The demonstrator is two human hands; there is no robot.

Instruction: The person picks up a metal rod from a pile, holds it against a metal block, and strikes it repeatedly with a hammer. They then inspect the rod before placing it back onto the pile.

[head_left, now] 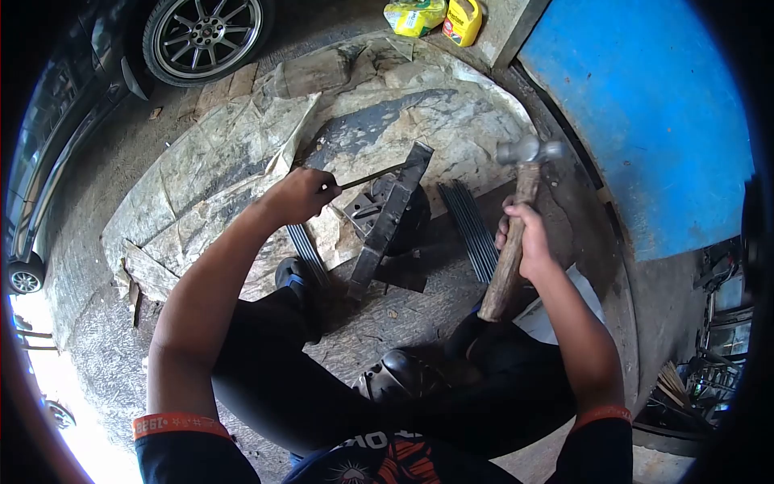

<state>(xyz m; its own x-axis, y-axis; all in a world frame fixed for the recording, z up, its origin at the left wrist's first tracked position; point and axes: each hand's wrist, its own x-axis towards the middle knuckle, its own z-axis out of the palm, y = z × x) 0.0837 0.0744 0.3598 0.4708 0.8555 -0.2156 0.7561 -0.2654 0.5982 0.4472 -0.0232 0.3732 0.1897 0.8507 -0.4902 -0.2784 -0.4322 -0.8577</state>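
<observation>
My left hand (305, 195) is closed round one end of a thin dark metal rod (371, 176). The rod's other end lies on a dark flat metal bar (393, 218), which rests tilted across a round metal block (415, 211) on the floor. On the right, my right hand (522, 234) grips the wooden handle of a hammer (528, 151), its head raised and slightly blurred. Between the block and the hammer lies a bundle of thin metal rods (468, 230). More rods (306, 250) lie left of the block, near my foot.
A worn sheet (201, 165) covers much of the floor ahead. A car wheel (208, 36) stands at the upper left. Yellow containers (462, 22) are at the top, beside a blue panel (645, 121). Assorted metal parts (713, 383) lie at the lower right.
</observation>
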